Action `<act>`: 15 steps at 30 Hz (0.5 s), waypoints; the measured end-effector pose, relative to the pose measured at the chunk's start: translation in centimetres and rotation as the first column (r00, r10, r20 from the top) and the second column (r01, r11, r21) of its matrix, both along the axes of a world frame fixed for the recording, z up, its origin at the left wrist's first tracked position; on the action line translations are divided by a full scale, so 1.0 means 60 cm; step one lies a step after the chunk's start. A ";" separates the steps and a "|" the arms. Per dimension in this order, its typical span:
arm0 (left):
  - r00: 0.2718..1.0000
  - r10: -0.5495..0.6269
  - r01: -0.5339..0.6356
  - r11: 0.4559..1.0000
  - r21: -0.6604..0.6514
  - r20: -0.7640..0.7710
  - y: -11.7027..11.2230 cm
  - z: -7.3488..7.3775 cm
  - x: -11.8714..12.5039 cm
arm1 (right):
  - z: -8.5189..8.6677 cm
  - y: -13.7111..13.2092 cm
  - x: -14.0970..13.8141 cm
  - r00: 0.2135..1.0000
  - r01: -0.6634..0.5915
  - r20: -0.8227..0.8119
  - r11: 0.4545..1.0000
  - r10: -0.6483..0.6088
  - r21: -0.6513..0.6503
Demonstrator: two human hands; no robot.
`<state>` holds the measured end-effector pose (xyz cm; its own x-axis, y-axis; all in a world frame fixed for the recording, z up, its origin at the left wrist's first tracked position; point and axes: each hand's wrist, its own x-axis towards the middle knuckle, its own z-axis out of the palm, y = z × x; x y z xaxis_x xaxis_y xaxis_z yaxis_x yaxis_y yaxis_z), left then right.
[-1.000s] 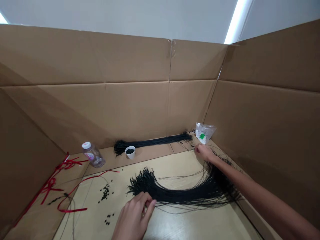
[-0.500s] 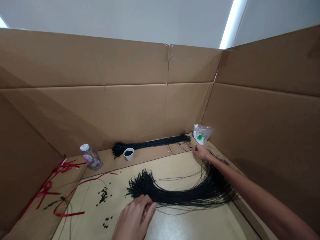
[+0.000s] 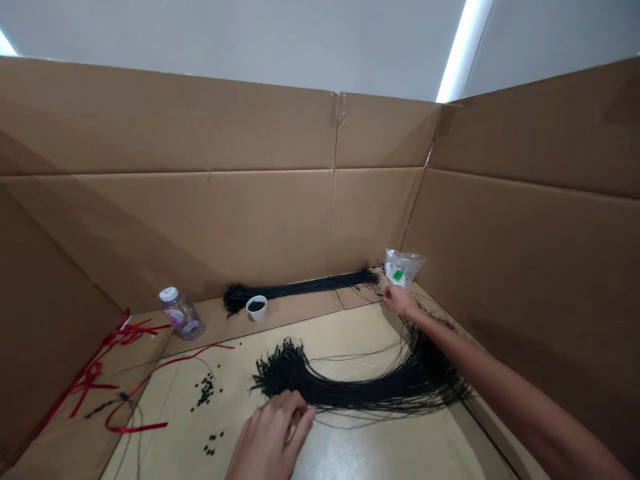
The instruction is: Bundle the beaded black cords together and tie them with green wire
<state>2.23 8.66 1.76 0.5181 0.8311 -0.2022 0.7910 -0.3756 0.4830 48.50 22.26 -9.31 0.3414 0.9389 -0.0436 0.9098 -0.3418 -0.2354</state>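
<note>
A thick bundle of thin black cords [image 3: 360,393] curves across the table, with knotted or beaded ends fanned out at its left. My left hand [image 3: 273,433] rests at the bundle's lower left edge, its fingers bent and the thumb held apart; the fingertips are partly hidden. Far to the right, my right hand [image 3: 399,300] is closed in a pinch near the back corner. A short dark cord end [image 3: 381,295] sticks out at its fingertips. Below that wrist, the right part of the bundle bends upward with loose strands around it.
A second black cord bundle [image 3: 310,287] lies along the back cardboard wall [image 3: 250,220]. A white cup [image 3: 257,311] of dark beads, a clear jar [image 3: 184,320] and a plastic bag [image 3: 403,267] stand nearby. Red ribbons [image 3: 135,393] and loose black beads [image 3: 205,390] are at left.
My right hand has shifted very slightly left, still pinched near the bag. The view has tilted a little; my left hand and the bundle stay in place.
</note>
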 end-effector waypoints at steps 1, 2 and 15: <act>1.000 0.000 0.000 1.000 0.000 -0.002 -0.001 -0.001 -0.001 | -0.003 0.000 -0.005 1.000 0.004 -0.002 1.000 -0.004 -0.023; 1.000 0.001 -0.001 1.000 0.000 -0.004 -0.002 -0.001 -0.002 | -0.006 0.000 -0.009 1.000 0.009 -0.002 0.999 -0.009 -0.048; 1.000 0.009 -0.010 1.000 -0.020 -0.019 -0.002 0.001 -0.011 | 0.008 -0.006 -0.013 0.996 -0.057 0.071 0.998 0.054 0.032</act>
